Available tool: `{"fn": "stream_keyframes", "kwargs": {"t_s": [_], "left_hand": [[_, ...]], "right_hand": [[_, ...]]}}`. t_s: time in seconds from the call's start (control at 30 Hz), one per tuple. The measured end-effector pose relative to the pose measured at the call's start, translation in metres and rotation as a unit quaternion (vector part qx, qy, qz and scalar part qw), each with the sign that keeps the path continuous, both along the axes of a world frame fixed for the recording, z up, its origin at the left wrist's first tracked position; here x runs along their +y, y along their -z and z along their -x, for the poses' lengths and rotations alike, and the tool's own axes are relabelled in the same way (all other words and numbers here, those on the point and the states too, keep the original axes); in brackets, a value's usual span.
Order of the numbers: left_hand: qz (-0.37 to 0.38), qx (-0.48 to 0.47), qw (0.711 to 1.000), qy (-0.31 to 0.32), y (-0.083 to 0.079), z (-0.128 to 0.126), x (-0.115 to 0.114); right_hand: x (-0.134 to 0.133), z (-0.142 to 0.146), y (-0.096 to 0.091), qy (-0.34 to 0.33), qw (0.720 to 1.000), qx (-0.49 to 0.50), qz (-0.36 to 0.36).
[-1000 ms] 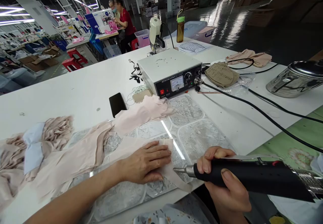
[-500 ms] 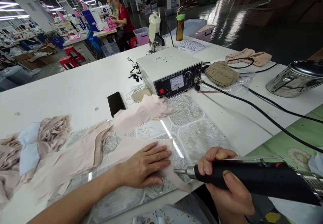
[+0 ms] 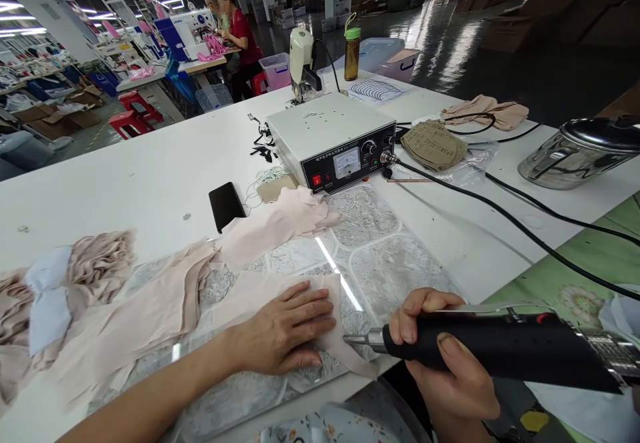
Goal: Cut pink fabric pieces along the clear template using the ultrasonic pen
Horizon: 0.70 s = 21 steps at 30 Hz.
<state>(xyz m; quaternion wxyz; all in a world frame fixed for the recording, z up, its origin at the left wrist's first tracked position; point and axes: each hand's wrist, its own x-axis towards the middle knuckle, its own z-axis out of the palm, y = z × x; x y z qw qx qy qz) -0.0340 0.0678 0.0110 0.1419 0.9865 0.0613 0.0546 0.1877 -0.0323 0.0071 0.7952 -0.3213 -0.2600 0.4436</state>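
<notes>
My left hand [image 3: 287,330] lies flat, fingers slightly spread, pressing a pale pink fabric piece [image 3: 330,340] onto a clear, grey-patterned mat [image 3: 400,263]. Wrapped around the black body of a handheld ultrasonic welder [image 3: 480,343] is my right hand [image 3: 450,356]. The welder's narrow metal tip [image 3: 356,340] points left at the fabric's right edge; whether it touches the cloth I cannot tell. A narrow strip of the piece hangs toward the table's front edge. Further cut pieces [image 3: 280,226] lie behind my left hand, and a layered stack [image 3: 145,316] spreads to the left.
A control box [image 3: 345,156] with a dial meter stands behind the mat; its black cable [image 3: 500,210] runs to the right. Around it are a phone [image 3: 226,206], brown card patterns [image 3: 434,146], a bottle [image 3: 352,53] and a steel pot [image 3: 575,156]. Bundled fabric [image 3: 100,263] lies left.
The whole view has shifted slightly, with the scene sliding a little to the left. Both hands, the fabric and the welder keep nearly the same positions relative to each other.
</notes>
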Motion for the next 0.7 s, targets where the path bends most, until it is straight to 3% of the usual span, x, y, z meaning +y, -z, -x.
{"fn": "stream_keyframes", "kwargs": {"t_s": [0.7], "left_hand": [[0.009, 0.025, 1.000, 0.012, -0.0025, -0.0021, 0.0039]], "right_hand": [[-0.0036, 0.0025, -0.0020, -0.021, 1.000, -0.006, -0.006]]}}
